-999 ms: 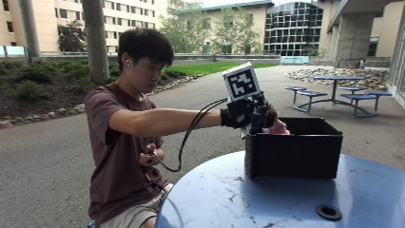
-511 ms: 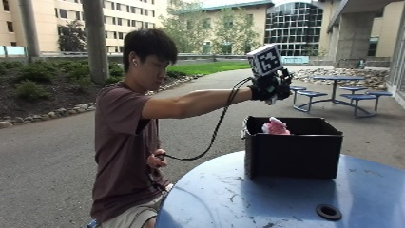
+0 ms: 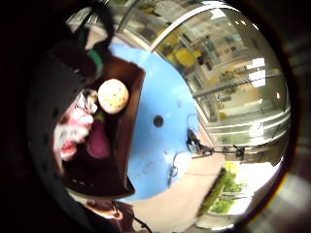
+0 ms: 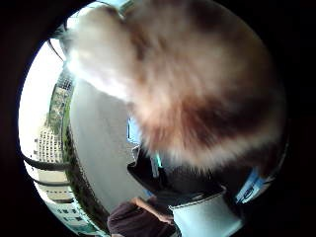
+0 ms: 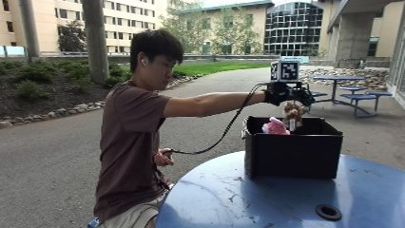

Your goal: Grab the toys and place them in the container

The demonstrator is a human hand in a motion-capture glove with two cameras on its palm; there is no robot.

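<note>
A brown-and-white plush toy (image 5: 294,114) is being gripped in the curled fingers of the gloved right hand (image 5: 286,93) and dangled just above the open black container (image 5: 294,152), where a pink toy (image 5: 276,127) is lying, on the blue table (image 5: 265,199); no readable writing is being shown.

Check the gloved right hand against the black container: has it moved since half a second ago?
Yes. The gloved right hand has dropped toward the black container; it now holds a furry brown toy hanging just above the opening.
</note>
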